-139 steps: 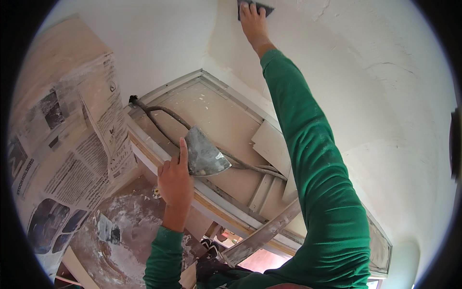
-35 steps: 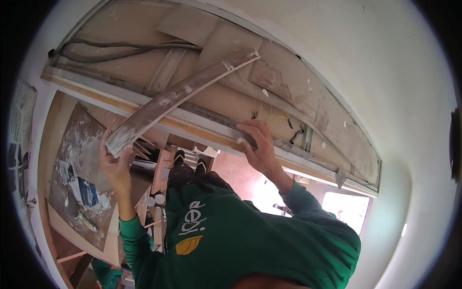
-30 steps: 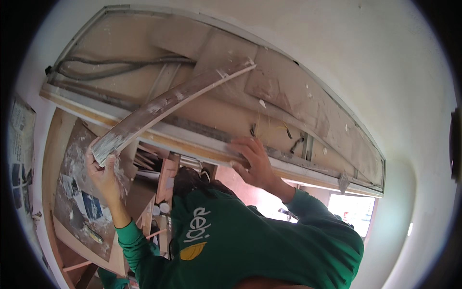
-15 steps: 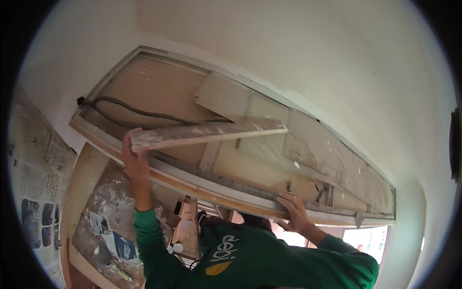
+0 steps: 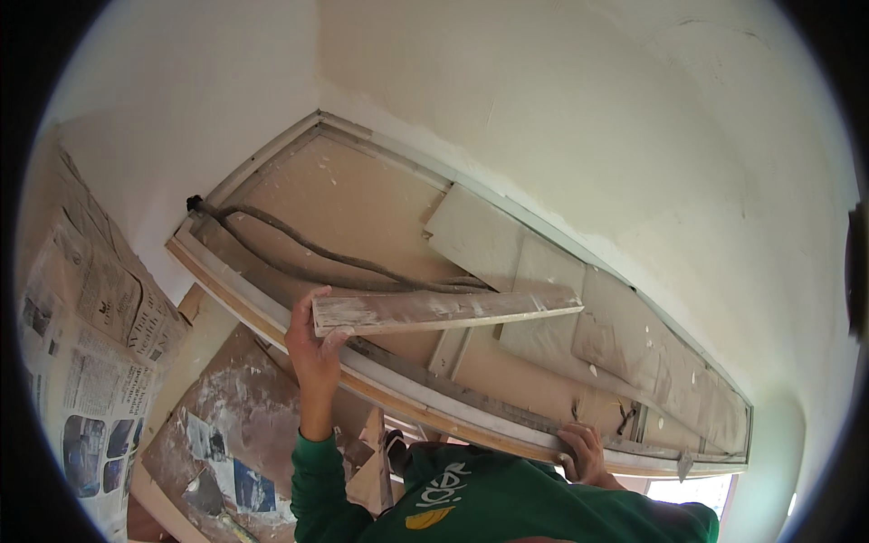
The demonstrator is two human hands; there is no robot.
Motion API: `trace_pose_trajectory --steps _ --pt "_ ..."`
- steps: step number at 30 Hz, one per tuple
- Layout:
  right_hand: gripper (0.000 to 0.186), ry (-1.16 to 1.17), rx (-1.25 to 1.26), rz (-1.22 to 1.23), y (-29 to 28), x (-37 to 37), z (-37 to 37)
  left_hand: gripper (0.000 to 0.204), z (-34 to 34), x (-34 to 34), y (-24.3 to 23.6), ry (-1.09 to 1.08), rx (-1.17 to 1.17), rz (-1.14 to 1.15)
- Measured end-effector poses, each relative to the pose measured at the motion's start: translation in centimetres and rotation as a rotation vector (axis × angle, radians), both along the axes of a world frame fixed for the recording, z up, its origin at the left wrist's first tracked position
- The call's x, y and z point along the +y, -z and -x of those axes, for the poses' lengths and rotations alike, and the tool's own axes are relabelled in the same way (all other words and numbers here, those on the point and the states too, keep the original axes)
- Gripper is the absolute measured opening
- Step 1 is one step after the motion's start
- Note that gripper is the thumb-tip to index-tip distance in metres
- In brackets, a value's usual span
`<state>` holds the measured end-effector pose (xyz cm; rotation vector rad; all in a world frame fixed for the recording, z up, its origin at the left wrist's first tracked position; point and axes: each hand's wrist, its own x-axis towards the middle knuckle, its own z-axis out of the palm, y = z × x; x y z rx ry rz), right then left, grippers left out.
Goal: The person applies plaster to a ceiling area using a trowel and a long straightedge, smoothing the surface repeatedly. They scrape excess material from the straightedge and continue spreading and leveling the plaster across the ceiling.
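My left hand grips the left end of a long, narrow, plaster-smeared plank, which lies almost level across a shallow framed ledge. Beside it, two thick dark cables run along the ledge. My right hand grips the ledge's wood-trimmed front edge farther right, its fingers curled over it. Thin pale panels lie along the back of the ledge, partly behind the plank.
Newspaper-covered surface at left. Below, a plaster-spattered board carries a putty knife. White walls rise behind the ledge. Short wires and a small pointed blade sit at the ledge's right.
The plank has swung from a steep diagonal to nearly level, my left hand moving with its end. My right hand stays on the front edge. The view has shifted, showing more wall.
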<state>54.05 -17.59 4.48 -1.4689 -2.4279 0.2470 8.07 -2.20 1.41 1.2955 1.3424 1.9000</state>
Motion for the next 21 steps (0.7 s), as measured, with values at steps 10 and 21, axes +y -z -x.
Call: trace_pose_trajectory --steps 10,21 --pt "0.041 0.048 0.053 -0.053 0.1 0.1 0.2 0.051 -0.6 0.0 -0.1 -0.05 -0.015 0.019" --pt "0.043 0.118 0.155 -0.089 0.8 -0.1 -0.5 0.048 -1.1 0.6 -0.8 -0.087 0.078 0.002"
